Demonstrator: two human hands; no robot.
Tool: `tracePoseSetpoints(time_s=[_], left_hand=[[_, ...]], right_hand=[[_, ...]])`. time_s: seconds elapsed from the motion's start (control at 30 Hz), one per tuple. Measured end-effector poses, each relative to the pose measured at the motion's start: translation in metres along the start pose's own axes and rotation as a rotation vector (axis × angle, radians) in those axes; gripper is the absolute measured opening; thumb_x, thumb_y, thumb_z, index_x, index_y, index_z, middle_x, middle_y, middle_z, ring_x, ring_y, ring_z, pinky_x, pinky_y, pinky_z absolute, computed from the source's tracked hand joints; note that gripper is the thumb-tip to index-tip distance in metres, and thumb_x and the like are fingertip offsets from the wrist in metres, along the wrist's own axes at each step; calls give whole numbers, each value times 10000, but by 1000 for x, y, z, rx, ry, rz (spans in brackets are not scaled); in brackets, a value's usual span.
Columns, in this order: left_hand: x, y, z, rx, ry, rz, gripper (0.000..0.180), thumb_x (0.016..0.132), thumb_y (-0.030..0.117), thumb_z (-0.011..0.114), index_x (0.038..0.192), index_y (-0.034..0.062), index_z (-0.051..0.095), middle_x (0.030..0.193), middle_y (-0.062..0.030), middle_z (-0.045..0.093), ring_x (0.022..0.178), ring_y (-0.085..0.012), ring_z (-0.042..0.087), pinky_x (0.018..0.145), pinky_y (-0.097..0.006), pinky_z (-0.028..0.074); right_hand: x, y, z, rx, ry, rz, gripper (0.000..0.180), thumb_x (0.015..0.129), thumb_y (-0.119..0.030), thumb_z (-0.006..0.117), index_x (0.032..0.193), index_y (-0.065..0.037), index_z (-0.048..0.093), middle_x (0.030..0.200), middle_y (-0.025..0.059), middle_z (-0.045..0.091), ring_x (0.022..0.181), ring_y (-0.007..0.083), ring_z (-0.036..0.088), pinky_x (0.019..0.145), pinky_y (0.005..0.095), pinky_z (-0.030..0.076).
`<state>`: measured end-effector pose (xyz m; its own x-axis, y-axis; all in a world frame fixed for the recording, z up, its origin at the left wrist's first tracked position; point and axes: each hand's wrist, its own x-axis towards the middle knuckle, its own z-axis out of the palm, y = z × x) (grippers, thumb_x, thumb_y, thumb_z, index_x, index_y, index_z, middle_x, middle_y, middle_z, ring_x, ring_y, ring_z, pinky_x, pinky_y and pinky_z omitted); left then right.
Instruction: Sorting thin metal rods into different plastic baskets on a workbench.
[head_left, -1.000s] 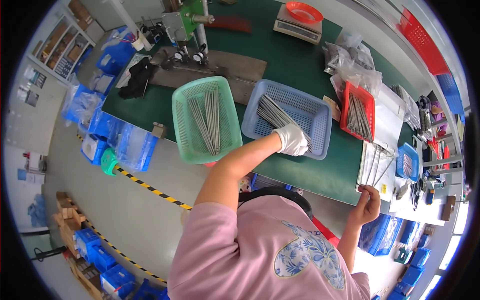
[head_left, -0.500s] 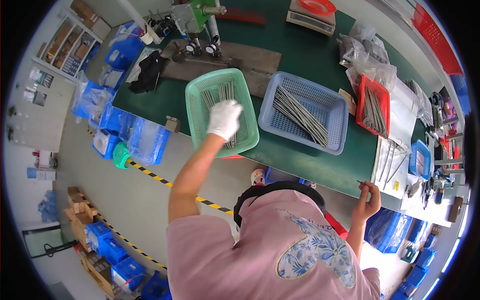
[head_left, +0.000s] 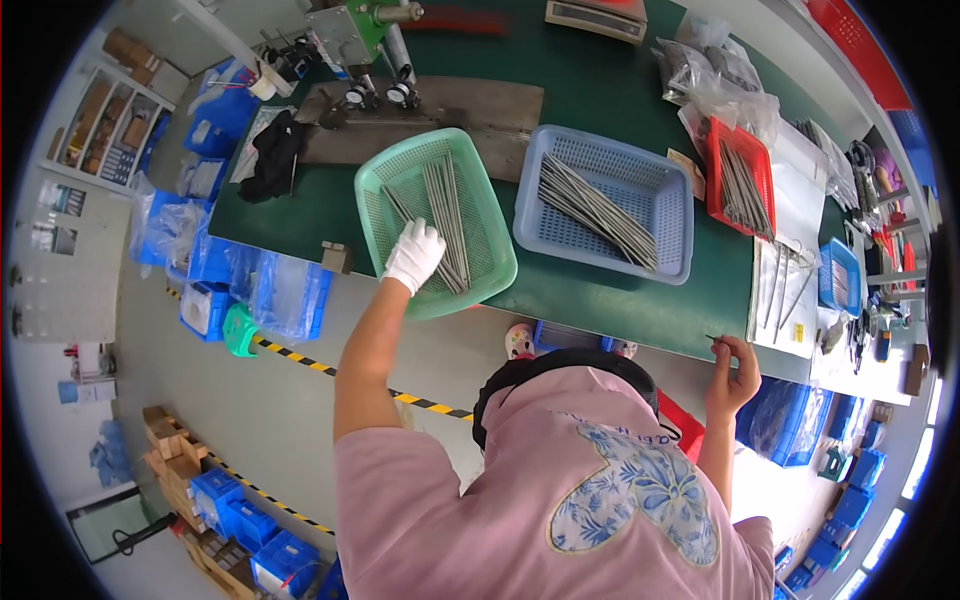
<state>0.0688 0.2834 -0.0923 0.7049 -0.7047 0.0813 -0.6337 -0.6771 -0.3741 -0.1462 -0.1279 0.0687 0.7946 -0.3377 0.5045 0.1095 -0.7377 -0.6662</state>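
Observation:
My left hand [head_left: 414,258], in a white glove, reaches into the near left part of the green basket [head_left: 498,250]. Its fingers are curled round the slanting bundle of thin grey metal rods [head_left: 396,203] lying there; the palm hides the middle of that bundle. A second bundle of metal rods [head_left: 447,205] lies just to the right in the same basket. My bare right hand [head_left: 735,375] hangs at the table's front edge, fingers pinched on a small, thin dark piece [head_left: 713,338] whose kind is too small to make out.
A blue-grey basket [head_left: 684,225] of metal rods stands right of the green one, and a red basket [head_left: 768,180] of rods beyond it. Behind is a green stand with dial gauges [head_left: 402,93] on a metal plate [head_left: 515,110]. A small metal block [head_left: 337,257] sits at the table edge.
My left hand has moved left and nearer within the green basket, uncovering the right-hand rod bundle. The right hand still pinches the dark piece. The view has shifted slightly.

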Motion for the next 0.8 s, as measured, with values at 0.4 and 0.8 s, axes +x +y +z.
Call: tracePoseSetpoints(time_s=[0.4,0.8], left_hand=[[46,53,-194,-1716,426,-587,122,849,46,518,895,-38,595,844,-79,647,779,-130,606,698,-220,457],[101,176,-163,-1883,484,-325,83,841,66,556,882,-1,583,828,-77,637,739,-136,601,681,-239,467]], right_hand=[[4,-2,12,47,-84,6,54,757,38,577,806,18,586,708,99,604,646,177,600,610,249,456],[32,-22,25,140,-183,-100,90,716,38,585,793,-7,593,731,106,610,648,255,597,590,300,460]])
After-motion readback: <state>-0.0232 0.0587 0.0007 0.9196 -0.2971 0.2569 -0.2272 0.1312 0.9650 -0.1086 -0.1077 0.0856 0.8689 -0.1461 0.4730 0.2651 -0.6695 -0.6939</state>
